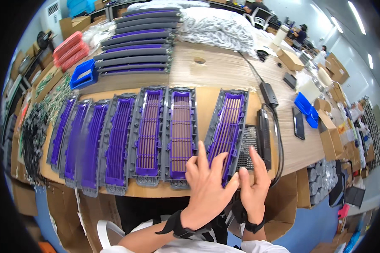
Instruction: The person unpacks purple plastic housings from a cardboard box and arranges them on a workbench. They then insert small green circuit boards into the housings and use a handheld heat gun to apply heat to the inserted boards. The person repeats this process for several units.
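My left hand (209,185) hovers over the near end of a grey tray-like panel with a purple slatted grille (226,122), its fingers apart. Just to the right, my right hand (255,192) is raised with thumb and index finger apart, beside the panel's lower end. Whether either hand touches the panel I cannot tell. A second purple-grilled panel (181,122) lies immediately left, close to my left fingertips. More such panels (120,143) fan out leftward in a row on the brown board (207,99). Beyond my right fingertips lies a black perforated plate (248,143).
A black elongated device (264,139) and a cable with a power brick (268,93) border the board's right side. Grey curved panels (135,52) are stacked behind. Blue bins (84,74), a phone (298,123) and a cardboard box (290,60) stand around. White wrapped material (215,27) sits far back.
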The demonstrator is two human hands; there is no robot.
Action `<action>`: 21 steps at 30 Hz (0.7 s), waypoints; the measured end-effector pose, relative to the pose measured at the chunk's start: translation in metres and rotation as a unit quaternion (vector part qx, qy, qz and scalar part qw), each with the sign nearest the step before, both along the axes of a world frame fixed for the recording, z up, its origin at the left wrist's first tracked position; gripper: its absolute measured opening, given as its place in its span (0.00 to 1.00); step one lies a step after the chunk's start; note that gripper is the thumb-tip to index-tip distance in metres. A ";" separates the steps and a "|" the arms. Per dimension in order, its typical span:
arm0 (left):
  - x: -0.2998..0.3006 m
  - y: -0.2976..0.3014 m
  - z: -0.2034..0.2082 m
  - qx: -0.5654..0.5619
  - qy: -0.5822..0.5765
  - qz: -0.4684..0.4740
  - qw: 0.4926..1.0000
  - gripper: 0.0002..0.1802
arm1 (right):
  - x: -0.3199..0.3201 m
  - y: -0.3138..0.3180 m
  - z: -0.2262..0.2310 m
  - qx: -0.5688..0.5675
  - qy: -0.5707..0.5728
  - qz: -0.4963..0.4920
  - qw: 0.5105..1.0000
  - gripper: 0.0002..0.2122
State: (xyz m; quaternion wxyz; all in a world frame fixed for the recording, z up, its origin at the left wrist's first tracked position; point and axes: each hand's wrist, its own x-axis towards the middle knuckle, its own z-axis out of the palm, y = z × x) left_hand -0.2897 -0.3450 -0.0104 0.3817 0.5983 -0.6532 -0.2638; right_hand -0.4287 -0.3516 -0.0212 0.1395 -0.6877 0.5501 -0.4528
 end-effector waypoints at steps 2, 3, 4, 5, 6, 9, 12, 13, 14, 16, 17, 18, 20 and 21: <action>-0.009 -0.004 -0.007 -0.008 -0.028 0.012 1.000 0.31 | 0.011 0.003 0.003 0.094 -0.200 0.066 0.973 0.21; -0.010 -0.003 -0.008 -0.008 -0.038 0.007 0.999 0.30 | 0.011 0.001 0.003 0.109 -0.187 0.063 0.974 0.20; -0.009 -0.002 -0.008 -0.007 -0.048 0.001 0.999 0.30 | 0.011 -0.003 0.003 0.124 -0.173 0.060 0.975 0.20; -0.009 -0.001 -0.009 -0.013 -0.040 -0.009 0.999 0.31 | 0.013 -0.009 0.003 0.147 -0.213 0.053 0.964 0.21; -0.007 0.001 -0.009 -0.010 -0.042 -0.026 0.999 0.31 | 0.016 -0.013 0.007 0.173 -0.238 0.052 0.954 0.20; -0.001 0.010 -0.013 -0.009 0.023 -0.095 0.995 0.30 | 0.013 -0.025 -0.006 0.138 -0.129 0.057 0.980 0.20; 0.020 0.018 -0.007 -0.026 0.055 -0.131 0.990 0.31 | 0.017 -0.029 -0.013 0.120 -0.070 0.047 0.989 0.20; 0.033 0.021 -0.002 -0.036 0.042 -0.137 0.989 0.31 | 0.020 -0.028 -0.012 0.092 0.008 0.031 0.995 0.21; 0.051 0.026 0.006 -0.046 0.025 -0.139 0.989 0.31 | 0.027 -0.025 -0.008 0.061 0.083 0.020 0.995 0.21; 0.089 0.030 0.020 -0.067 -0.013 -0.115 0.991 0.32 | 0.032 -0.018 -0.003 0.056 0.087 0.036 0.994 0.21; 0.111 0.034 0.029 -0.076 -0.041 -0.084 0.993 0.32 | 0.031 -0.015 -0.001 0.047 0.120 0.050 0.990 0.22; 0.132 0.037 0.038 -0.086 -0.068 -0.057 0.992 0.32 | 0.030 -0.011 0.001 0.037 0.155 0.059 0.986 0.23; 0.178 0.041 0.050 -0.109 -0.148 0.053 0.981 0.30 | 0.037 -0.003 0.005 0.068 0.173 0.094 0.978 0.26; 0.204 0.042 0.051 -0.101 -0.184 0.107 0.972 0.30 | 0.041 0.001 0.006 0.104 0.183 0.100 0.972 0.28</action>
